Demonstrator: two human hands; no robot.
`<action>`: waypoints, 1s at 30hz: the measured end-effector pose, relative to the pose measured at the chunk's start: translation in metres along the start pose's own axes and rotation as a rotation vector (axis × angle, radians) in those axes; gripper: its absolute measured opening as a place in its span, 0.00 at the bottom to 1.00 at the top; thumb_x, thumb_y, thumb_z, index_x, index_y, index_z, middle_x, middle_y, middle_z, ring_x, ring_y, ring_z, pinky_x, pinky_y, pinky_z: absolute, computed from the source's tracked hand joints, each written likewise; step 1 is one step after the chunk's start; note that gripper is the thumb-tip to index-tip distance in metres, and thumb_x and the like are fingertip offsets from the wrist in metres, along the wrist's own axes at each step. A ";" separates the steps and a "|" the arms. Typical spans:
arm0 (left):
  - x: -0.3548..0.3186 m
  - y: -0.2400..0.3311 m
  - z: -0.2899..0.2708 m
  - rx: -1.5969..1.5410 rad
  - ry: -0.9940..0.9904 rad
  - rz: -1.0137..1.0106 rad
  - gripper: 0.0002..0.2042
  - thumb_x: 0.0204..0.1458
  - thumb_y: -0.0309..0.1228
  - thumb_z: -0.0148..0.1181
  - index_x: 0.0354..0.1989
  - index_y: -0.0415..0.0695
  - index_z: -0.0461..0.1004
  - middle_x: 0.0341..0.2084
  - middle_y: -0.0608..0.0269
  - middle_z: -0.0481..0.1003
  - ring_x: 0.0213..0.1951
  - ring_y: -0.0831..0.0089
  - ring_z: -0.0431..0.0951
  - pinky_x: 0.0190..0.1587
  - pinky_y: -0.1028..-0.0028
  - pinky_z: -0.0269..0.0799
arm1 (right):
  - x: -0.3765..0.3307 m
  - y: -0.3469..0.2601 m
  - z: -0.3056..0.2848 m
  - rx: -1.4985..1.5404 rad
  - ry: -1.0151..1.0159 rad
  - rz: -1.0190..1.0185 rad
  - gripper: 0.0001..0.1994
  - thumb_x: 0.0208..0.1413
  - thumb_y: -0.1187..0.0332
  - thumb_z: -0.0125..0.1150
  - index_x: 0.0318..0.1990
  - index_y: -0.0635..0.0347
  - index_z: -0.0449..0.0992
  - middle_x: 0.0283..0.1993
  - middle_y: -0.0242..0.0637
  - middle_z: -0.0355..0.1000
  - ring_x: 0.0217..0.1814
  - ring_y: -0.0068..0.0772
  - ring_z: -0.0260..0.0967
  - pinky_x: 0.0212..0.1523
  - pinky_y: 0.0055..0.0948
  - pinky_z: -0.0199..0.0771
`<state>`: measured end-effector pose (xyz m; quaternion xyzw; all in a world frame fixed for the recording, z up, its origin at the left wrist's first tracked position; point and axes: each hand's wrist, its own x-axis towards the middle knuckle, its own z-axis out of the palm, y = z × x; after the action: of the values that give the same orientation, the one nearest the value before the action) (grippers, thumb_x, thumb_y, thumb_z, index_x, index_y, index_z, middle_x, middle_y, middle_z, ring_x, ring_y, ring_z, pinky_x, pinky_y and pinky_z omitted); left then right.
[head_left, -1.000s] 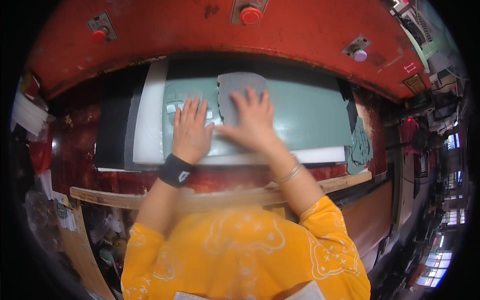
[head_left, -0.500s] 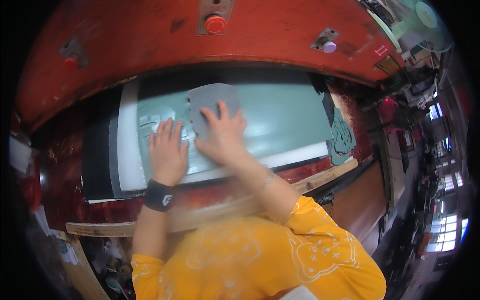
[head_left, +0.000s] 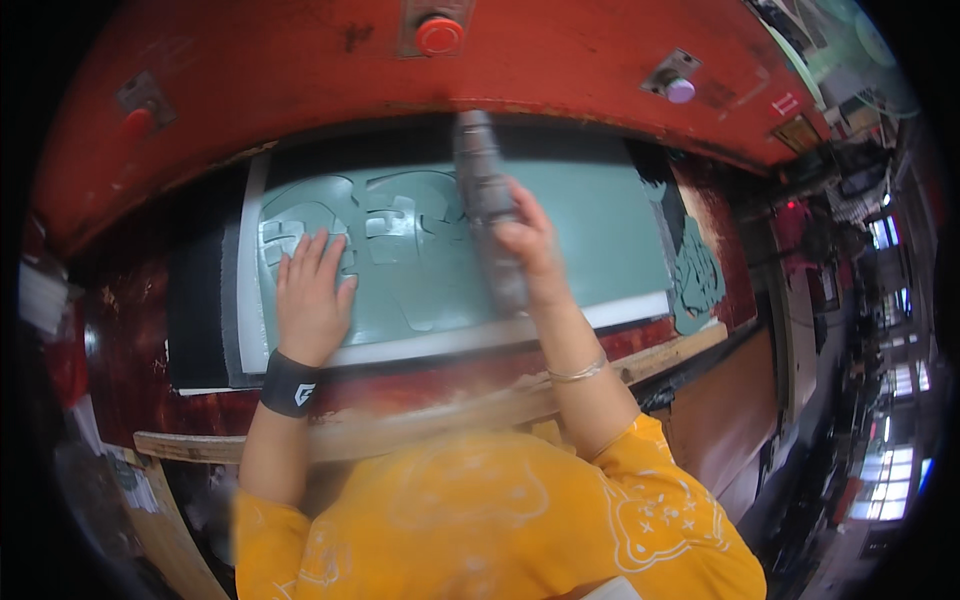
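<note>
A teal sheet [head_left: 610,230] lies on a white board [head_left: 430,345] under the red machine front. My left hand [head_left: 315,305], in a black wristband, rests flat on the sheet's left part with the fingers stretched out. My right hand [head_left: 535,250] grips a grey cutting die [head_left: 488,215], tilted up on its edge over the middle of the sheet and blurred by motion. Thumb and fingers close on its right side. Cut outlines [head_left: 400,225] with small slots show in the sheet between the left hand and the die.
The red machine front [head_left: 300,75] spans the far side, with a red push button [head_left: 438,36] and a purple one [head_left: 680,90]. Teal cut scrap [head_left: 697,275] lies at the right end. A wooden rail [head_left: 660,362] runs along the near edge; black sheets [head_left: 200,310] lie at left.
The die lay flat under my right hand; now it is gripped, tipped up and shifted right, exposing cut outlines. My left hand has moved slightly left.
</note>
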<state>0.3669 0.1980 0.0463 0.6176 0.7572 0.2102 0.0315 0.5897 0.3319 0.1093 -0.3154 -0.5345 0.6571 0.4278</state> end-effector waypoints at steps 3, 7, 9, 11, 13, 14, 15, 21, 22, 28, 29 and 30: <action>0.015 0.027 -0.006 -0.295 0.147 0.028 0.27 0.49 0.36 0.60 0.60 0.45 0.65 0.61 0.52 0.62 0.65 0.54 0.56 0.66 0.51 0.45 | -0.003 -0.002 -0.012 0.179 -0.026 0.070 0.40 0.45 0.57 0.59 0.66 0.67 0.56 0.54 0.42 0.67 0.50 0.30 0.68 0.50 0.28 0.68; 0.031 0.064 0.008 -0.199 -0.031 0.272 0.31 0.47 0.43 0.62 0.61 0.47 0.64 0.62 0.53 0.60 0.66 0.54 0.54 0.67 0.49 0.43 | -0.007 -0.004 -0.017 0.316 -0.007 0.063 0.40 0.45 0.59 0.61 0.66 0.67 0.56 0.55 0.43 0.67 0.50 0.31 0.69 0.49 0.29 0.71; 0.031 0.070 0.014 -0.160 -0.045 0.229 0.32 0.47 0.46 0.61 0.62 0.48 0.64 0.62 0.53 0.60 0.66 0.55 0.54 0.67 0.49 0.42 | -0.006 -0.011 -0.024 0.198 0.006 0.052 0.38 0.43 0.61 0.63 0.64 0.65 0.60 0.56 0.44 0.67 0.53 0.33 0.68 0.50 0.30 0.70; 0.029 0.070 0.017 -0.133 -0.070 0.198 0.32 0.48 0.47 0.60 0.62 0.49 0.64 0.63 0.54 0.59 0.66 0.55 0.54 0.67 0.49 0.41 | -0.007 -0.021 -0.036 -0.097 0.042 0.043 0.34 0.41 0.64 0.65 0.60 0.61 0.66 0.58 0.45 0.66 0.55 0.36 0.67 0.52 0.33 0.69; 0.027 0.069 0.019 -0.135 -0.059 0.211 0.32 0.48 0.47 0.60 0.62 0.49 0.64 0.63 0.54 0.59 0.66 0.56 0.54 0.67 0.49 0.41 | -0.007 -0.024 -0.043 -0.630 0.028 -0.136 0.29 0.39 0.66 0.67 0.55 0.57 0.73 0.59 0.45 0.65 0.57 0.39 0.66 0.53 0.36 0.68; 0.027 0.068 0.019 -0.140 -0.022 0.229 0.32 0.48 0.47 0.60 0.62 0.49 0.64 0.63 0.54 0.59 0.66 0.56 0.54 0.67 0.49 0.41 | -0.007 -0.025 -0.046 -0.890 0.040 -0.242 0.27 0.38 0.67 0.68 0.53 0.54 0.76 0.60 0.45 0.64 0.57 0.41 0.65 0.53 0.37 0.68; 0.027 0.068 0.019 -0.140 -0.061 0.211 0.32 0.48 0.47 0.60 0.62 0.49 0.64 0.63 0.54 0.59 0.66 0.56 0.54 0.67 0.49 0.41 | -0.006 -0.021 -0.046 -0.982 0.069 -0.239 0.24 0.36 0.64 0.68 0.47 0.49 0.79 0.59 0.43 0.64 0.57 0.44 0.63 0.54 0.41 0.65; 0.032 0.071 0.015 -0.176 -0.078 0.204 0.32 0.48 0.48 0.61 0.63 0.50 0.63 0.63 0.54 0.59 0.66 0.54 0.53 0.67 0.49 0.42 | -0.005 0.001 -0.038 -1.341 0.099 -0.213 0.25 0.33 0.61 0.69 0.46 0.46 0.79 0.54 0.39 0.65 0.61 0.54 0.53 0.60 0.48 0.56; 0.032 0.072 0.014 -0.178 -0.079 0.201 0.32 0.48 0.47 0.61 0.63 0.50 0.63 0.63 0.54 0.59 0.66 0.54 0.53 0.67 0.49 0.42 | -0.005 0.002 -0.036 -1.384 0.100 -0.216 0.24 0.33 0.61 0.69 0.46 0.46 0.79 0.55 0.40 0.64 0.61 0.56 0.53 0.60 0.49 0.56; 0.036 0.069 0.015 -0.226 -0.078 0.201 0.31 0.47 0.44 0.63 0.60 0.48 0.65 0.62 0.54 0.61 0.66 0.53 0.54 0.67 0.49 0.44 | -0.005 -0.002 -0.040 -1.432 0.048 -0.245 0.25 0.35 0.62 0.70 0.47 0.46 0.78 0.55 0.41 0.64 0.60 0.57 0.54 0.61 0.49 0.57; 0.036 0.069 0.015 -0.235 -0.066 0.215 0.30 0.47 0.42 0.64 0.59 0.47 0.67 0.61 0.53 0.62 0.66 0.53 0.55 0.67 0.49 0.44 | -0.003 -0.005 -0.045 -1.353 0.017 -0.215 0.25 0.37 0.63 0.69 0.49 0.48 0.77 0.56 0.41 0.64 0.60 0.52 0.56 0.60 0.45 0.57; 0.035 0.068 0.013 -0.287 -0.038 0.219 0.28 0.47 0.41 0.64 0.57 0.46 0.68 0.59 0.53 0.63 0.65 0.52 0.57 0.66 0.50 0.45 | -0.002 -0.010 -0.054 -1.266 -0.035 -0.212 0.26 0.40 0.64 0.68 0.51 0.50 0.75 0.57 0.41 0.64 0.60 0.47 0.58 0.59 0.40 0.58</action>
<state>0.4257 0.2448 0.0663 0.6895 0.6469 0.3064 0.1105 0.6396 0.3543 0.1065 -0.4416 -0.8541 0.1735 0.2129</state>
